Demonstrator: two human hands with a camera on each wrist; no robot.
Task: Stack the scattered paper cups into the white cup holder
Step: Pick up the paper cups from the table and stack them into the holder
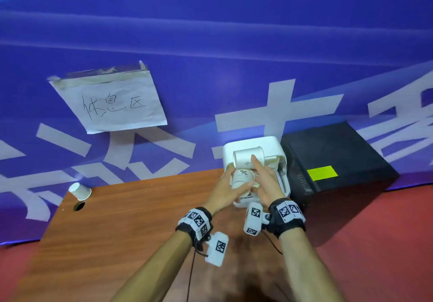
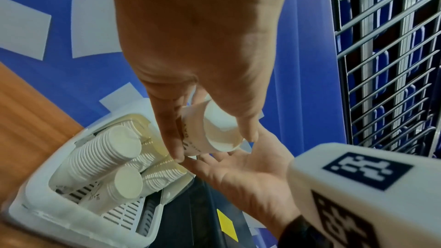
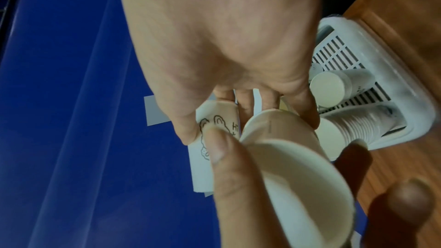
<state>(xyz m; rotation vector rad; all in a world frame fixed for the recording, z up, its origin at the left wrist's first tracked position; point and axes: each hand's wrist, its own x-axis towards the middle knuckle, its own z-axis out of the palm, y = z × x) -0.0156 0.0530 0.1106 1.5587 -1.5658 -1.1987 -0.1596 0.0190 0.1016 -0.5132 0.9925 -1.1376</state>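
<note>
A black box [image 1: 337,158] with a yellow-green label sits just to the right of both hands, hard against the white cup holder [image 1: 255,141], and a blue banner [image 1: 210,44] with big white characters hangs behind everything. A taped paper note [image 1: 110,100] with handwriting is on that banner, up and well left of the hands. Far off to the left of the left hand, a lone paper cup [image 1: 80,191] lies tipped on the wooden table [image 1: 131,226] beside a round cable hole [image 1: 79,206].

The holder stands directly beyond the hands, at the table's far right edge. Inside it, rows of nested cups [image 2: 100,157] lie on a slotted floor, bases toward the near side.

The left hand [image 1: 230,190] grips a cup with a percent mark [image 1: 243,178], fingers and thumb curled round its wall, its mouth facing back toward the right wrist. The right hand [image 1: 267,184] holds a cup with a cartoon drawing [image 1: 248,157] above it, thumb on the printed side and fingers behind. The two cups are close together over the holder's opening; I cannot tell whether they touch. Both wrists wear bands with square black-and-white markers [image 1: 287,210].
</note>
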